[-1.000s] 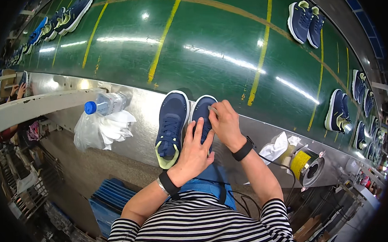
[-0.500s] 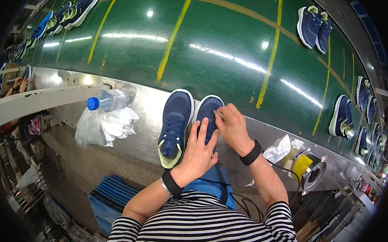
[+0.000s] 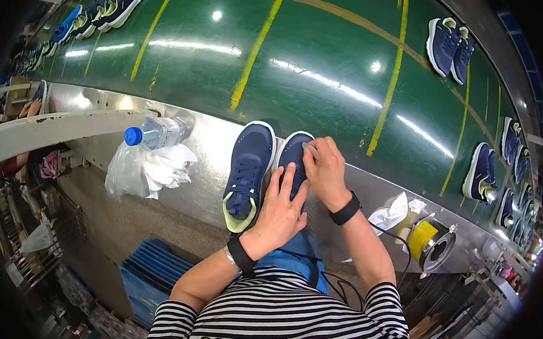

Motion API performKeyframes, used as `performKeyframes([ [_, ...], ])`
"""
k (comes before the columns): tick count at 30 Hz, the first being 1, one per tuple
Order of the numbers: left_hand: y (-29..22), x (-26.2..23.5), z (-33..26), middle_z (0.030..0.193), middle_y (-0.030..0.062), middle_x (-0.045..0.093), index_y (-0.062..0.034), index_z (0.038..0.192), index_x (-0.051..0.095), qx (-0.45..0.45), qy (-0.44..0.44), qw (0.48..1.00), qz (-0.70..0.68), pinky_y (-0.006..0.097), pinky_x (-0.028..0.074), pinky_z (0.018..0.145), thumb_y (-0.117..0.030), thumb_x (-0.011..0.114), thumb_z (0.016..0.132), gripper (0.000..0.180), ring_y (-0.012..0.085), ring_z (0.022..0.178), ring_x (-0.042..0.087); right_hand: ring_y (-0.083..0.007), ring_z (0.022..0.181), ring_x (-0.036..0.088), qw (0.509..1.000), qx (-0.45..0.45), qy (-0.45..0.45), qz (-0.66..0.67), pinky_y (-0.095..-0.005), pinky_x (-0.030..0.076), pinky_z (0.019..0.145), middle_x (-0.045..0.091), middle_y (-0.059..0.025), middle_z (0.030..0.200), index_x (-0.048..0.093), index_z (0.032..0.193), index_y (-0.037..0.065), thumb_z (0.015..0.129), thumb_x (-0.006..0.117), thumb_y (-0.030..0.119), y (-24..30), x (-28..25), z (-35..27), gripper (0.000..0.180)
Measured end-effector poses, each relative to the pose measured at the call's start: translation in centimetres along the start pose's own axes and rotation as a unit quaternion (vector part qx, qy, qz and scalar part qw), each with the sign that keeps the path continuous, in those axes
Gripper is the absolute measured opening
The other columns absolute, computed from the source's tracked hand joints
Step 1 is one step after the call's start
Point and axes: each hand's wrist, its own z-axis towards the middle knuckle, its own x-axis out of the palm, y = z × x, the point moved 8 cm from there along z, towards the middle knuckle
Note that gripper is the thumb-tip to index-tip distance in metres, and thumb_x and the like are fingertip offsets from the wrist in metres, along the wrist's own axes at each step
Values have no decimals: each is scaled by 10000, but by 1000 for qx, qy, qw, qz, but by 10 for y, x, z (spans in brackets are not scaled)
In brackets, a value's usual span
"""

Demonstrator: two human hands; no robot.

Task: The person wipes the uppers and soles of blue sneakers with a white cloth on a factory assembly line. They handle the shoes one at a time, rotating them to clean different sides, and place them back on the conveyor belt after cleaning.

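Two navy blue lace-up sneakers with white soles stand side by side on the metal ledge, toes pointing away from me. The left sneaker is untouched and shows a pale green lining. On the laces of the right sneaker lies my left hand, its fingers stretched and spread. My right hand is closed in a pinch around a small greyish piece, held against the right side of that sneaker's toe. What the piece is cannot be made out. The heel of the right sneaker is hidden under my left hand.
Beyond the ledge runs a green conveyor belt with yellow lines, carrying more sneakers. A clear bottle with white paper sits left. At right are crumpled paper and a yellow spool. A white bar crosses the left side.
The whole view has turned slightly. My right hand has tilted a little and its small piece sits a bit further up the toe. My left hand stays on the right sneaker.
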Motion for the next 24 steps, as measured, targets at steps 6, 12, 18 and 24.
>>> performKeyframes([
  [6, 1, 0, 0, 1339, 318, 244, -11, 1224, 470, 7, -1, 1000, 8, 515, 311, 993, -121, 724, 623, 662, 506, 1186, 283, -339, 644, 548, 1000, 0, 18, 5, -414, 428, 552, 509, -139, 760, 524, 813, 17, 764, 586, 9, -1, 3, -2, 79],
  [12, 3, -3, 0, 1339, 322, 242, -4, 1222, 469, 6, -5, 1000, 5, 511, 312, 994, -123, 726, 621, 664, 505, 1187, 283, -341, 646, 550, 999, -2, 45, 1, -415, 431, 552, 505, -141, 764, 526, 817, 13, 769, 582, 13, -1, 4, -1, 74],
  [18, 2, -3, 0, 1345, 306, 246, -8, 1211, 483, 6, 0, 1000, 8, 503, 316, 995, -119, 728, 614, 655, 493, 1191, 286, -321, 635, 553, 996, -16, -84, 13, -371, 439, 557, 538, -144, 764, 559, 808, 13, 782, 592, 42, 0, -7, 11, 51],
  [24, 5, -2, 0, 1344, 307, 253, -10, 1196, 499, 4, -15, 1000, 9, 504, 325, 989, -119, 738, 602, 650, 487, 1192, 293, -124, 680, 550, 957, 196, -70, 203, -238, 430, 605, 581, -56, 793, 599, 883, 3, 830, 615, 107, -43, -33, 2, 118],
])
